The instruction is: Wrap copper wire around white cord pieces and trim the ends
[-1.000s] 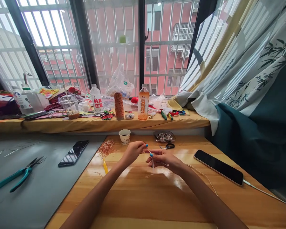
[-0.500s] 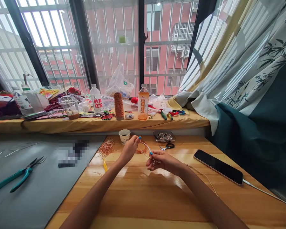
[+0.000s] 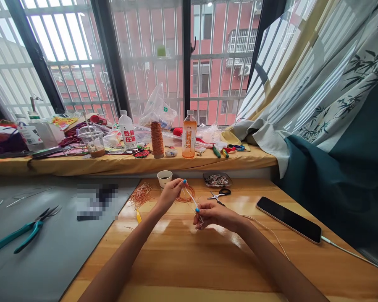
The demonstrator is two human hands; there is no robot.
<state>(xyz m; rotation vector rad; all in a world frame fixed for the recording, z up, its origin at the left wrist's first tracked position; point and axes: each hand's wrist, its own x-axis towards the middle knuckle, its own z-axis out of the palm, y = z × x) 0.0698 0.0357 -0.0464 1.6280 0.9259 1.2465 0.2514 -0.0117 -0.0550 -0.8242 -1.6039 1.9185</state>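
You have the white cord (image 3: 191,197) up off the table (image 3: 182,260), stretched in a slight curve between your two hands. Your left hand (image 3: 171,193) pinches its far end between thumb and finger; your right hand (image 3: 219,216) grips the near part, with the fingers curled in and thin loose ends showing at the fingertips. Neither hand is released.

As for how far you are, the cord is picked out and under control at both ends, but it looks unfinished: the ends by your right hand are loose, and I see no closed shape in it. Whether a knot or wrap is already formed under your right fingers, I cannot tell; they hide it.

The coil (image 3: 184,201) of copper-coloured cord lies on the table just behind the white cord, and the strands (image 3: 141,195) sit in a loose heap left of the cup (image 3: 164,180), so some material lies out unused. The small rings are in their tray (image 3: 229,183), with none visible on the cord. The scissors (image 3: 225,191) lie beyond your right hand, untouched, and the pliers (image 3: 33,239) rest on the grey mat (image 3: 63,247) at far left. Nothing visible marks the piece in your hands as complete
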